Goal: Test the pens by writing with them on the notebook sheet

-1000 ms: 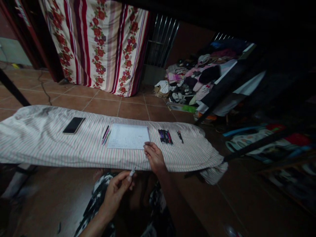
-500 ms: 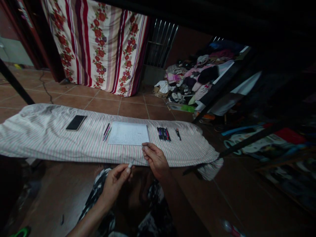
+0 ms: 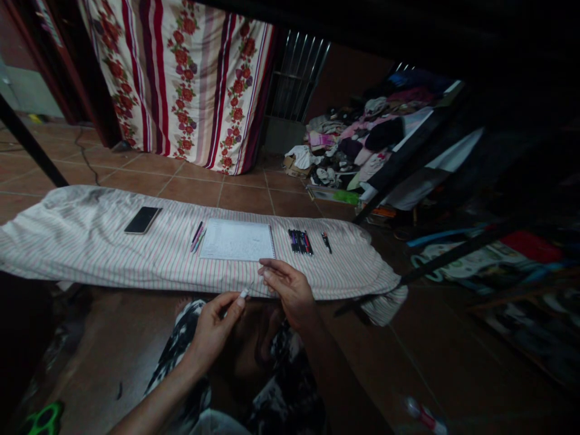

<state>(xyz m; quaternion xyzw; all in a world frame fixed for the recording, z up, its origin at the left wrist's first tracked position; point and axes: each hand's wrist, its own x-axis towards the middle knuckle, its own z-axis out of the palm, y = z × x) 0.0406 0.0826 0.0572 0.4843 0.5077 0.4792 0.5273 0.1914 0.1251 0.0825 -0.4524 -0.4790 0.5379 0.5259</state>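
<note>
Between the thumb and fingers of my left hand (image 3: 216,323) is a small white object (image 3: 244,293) with a thin point on its far end; its exact kind is too small to make out. To its right, my right hand (image 3: 290,291) is closed in a pinch at the front edge of a spiral notebook (image 3: 238,238). Whatever lies between those fingertips cannot be seen. The open notebook shows a page with faint writing. A few pens (image 3: 197,237) lie left of it, and a row of several pens (image 3: 299,242) lies to its right.
A striped cloth (image 3: 104,260) covers the long low surface. On it are a phone (image 3: 143,220) at the left and a small dark item (image 3: 326,242) at the right. Beyond are a floral curtain (image 3: 181,78) and a heap of clothes (image 3: 357,139). A bottle (image 3: 426,415) lies on the floor.
Both hands stay close together in front of the notebook. My left hand has shifted slightly up and right, bringing the white object nearer my right fingers. The view has tilted a little.
</note>
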